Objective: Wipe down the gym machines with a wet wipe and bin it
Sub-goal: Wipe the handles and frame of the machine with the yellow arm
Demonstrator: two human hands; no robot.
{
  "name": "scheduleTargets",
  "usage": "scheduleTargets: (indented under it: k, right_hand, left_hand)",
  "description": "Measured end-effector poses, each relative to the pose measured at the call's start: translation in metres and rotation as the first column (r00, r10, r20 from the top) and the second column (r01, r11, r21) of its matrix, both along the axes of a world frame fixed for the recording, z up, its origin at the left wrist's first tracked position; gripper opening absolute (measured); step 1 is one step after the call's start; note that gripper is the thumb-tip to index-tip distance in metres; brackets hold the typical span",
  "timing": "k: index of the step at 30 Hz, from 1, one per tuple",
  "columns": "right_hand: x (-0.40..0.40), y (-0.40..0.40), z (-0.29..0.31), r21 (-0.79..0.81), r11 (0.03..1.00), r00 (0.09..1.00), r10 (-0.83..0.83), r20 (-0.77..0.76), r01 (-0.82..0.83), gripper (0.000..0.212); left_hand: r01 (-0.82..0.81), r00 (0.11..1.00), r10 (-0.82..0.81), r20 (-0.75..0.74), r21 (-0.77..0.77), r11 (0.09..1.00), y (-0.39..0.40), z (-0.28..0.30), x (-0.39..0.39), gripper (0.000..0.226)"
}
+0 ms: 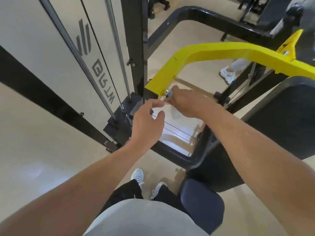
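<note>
Gripping the stub handle at the lower end of the yellow lever arm (201, 51), your right hand (185, 104) had its fingers curled round a bunched wet wipe (169, 94), though motion blur left only a pale-grey scrap of it showing at the knuckles, so I judged the wipe mostly by that. Wrapping the handle that way probably let the cloth reach all round the part people grasp. Nearer to you, your left hand (148, 123) hovered just beside it with fingers loosely spread and holding nothing, apparently ready to steady the arm or take the wipe over. Below both hands ran the black base frame (172, 153) and thin cables (177, 129). To your left stood the cream weight-stack shroud (56, 53) with its guide rods (117, 46). Farther off, someone's white shoe (227, 75) rested on the floor. No bin was in sight, so disposal looked some way off.
</note>
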State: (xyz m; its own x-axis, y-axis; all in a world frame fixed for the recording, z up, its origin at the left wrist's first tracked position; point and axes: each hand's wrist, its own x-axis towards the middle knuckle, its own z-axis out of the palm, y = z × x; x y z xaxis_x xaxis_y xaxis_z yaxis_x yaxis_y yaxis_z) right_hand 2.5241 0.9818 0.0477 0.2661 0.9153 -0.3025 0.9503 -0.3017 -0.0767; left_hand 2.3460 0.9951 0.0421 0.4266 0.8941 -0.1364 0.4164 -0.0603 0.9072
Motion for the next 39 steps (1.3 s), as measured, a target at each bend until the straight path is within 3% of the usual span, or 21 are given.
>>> scheduleTargets:
  k: [2,4,7,9,12,14,17,19,20,23,26,30,33,36,38,39]
  right_hand:
    - [-0.006,0.016,-0.004,0.054,0.998,0.993,-0.019,-0.121,0.025,0.045]
    - [0.002,0.002,0.001,0.023,1.000,0.993,-0.017,-0.120,0.020,0.039]
    - [0.037,-0.044,0.008,-0.200,0.978,0.979,-0.102,-0.176,0.065,0.052]
    - [0.051,-0.056,0.016,-0.321,0.946,0.955,-0.141,-0.262,0.051,0.057]
    - [0.041,-0.022,0.021,-0.271,0.961,0.951,-0.038,-0.306,-0.049,0.055]
    - [0.022,0.007,0.013,-0.140,0.987,0.975,0.048,-0.219,-0.080,0.053]
    - [-0.011,0.003,-0.003,0.020,0.998,0.983,0.058,0.175,-0.062,0.060]
    - [-0.019,-0.027,-0.008,0.090,0.995,0.964,0.019,0.264,-0.045,0.077]
    - [-0.014,-0.041,-0.009,0.104,0.993,0.965,0.021,0.260,-0.049,0.075]
    - [0.017,-0.057,-0.004,-0.016,0.998,0.990,0.068,0.124,-0.066,0.055]
    - [0.022,-0.035,0.006,-0.088,0.994,0.987,-0.080,-0.140,0.068,0.034]
    - [-0.003,0.008,0.007,-0.028,0.996,0.995,0.089,0.039,-0.088,0.041]
    - [-0.003,0.002,0.001,0.069,0.997,0.998,0.040,0.049,-0.043,0.039]
    - [0.028,-0.044,0.005,-0.092,0.994,0.999,-0.052,-0.004,0.051,0.045]
    - [0.046,-0.081,0.017,-0.247,0.961,0.954,-0.182,-0.239,0.122,0.057]
    - [0.050,-0.094,0.024,-0.298,0.944,0.884,-0.258,-0.390,0.144,0.062]
  left_hand:
    - [0.001,1.000,-0.001,-0.007,0.018,1.000,-0.003,0.001,0.001,0.026]
    - [0.004,1.000,-0.004,0.008,0.043,0.999,-0.007,0.001,0.000,0.026]
    - [-0.023,0.999,0.017,0.051,0.122,0.992,-0.014,0.000,-0.003,0.024]
    - [-0.088,0.990,0.057,0.126,0.252,0.964,-0.016,-0.003,-0.006,0.021]
    - [-0.161,0.976,0.099,0.195,0.335,0.928,-0.018,-0.007,-0.006,0.018]
    - [-0.162,0.973,0.097,0.207,0.325,0.932,-0.017,-0.008,-0.005,0.019]
    - [-0.123,0.980,0.056,0.192,0.360,0.925,-0.018,-0.006,-0.004,0.018]
    - [-0.124,0.981,0.054,0.187,0.391,0.912,-0.019,-0.007,-0.004,0.017]
    - [-0.133,0.980,0.060,0.190,0.401,0.906,-0.019,-0.008,-0.004,0.017]
    - [-0.155,0.976,0.077,0.204,0.399,0.904,-0.018,-0.012,-0.004,0.016]
    - [-0.151,0.976,0.075,0.203,0.396,0.906,-0.019,-0.012,-0.003,0.016]
    - [-0.115,0.987,0.072,0.144,0.314,0.942,-0.020,-0.005,-0.001,0.018]
    - [-0.040,0.998,0.027,0.056,0.232,0.972,-0.017,-0.002,0.000,0.016]
    - [0.009,1.000,-0.013,0.019,0.219,0.976,-0.017,-0.002,0.000,0.016]
    - [-0.005,0.999,-0.006,0.047,0.233,0.972,-0.018,-0.003,-0.001,0.018]
    - [-0.018,0.998,0.002,0.066,0.240,0.970,-0.019,-0.003,-0.001,0.020]
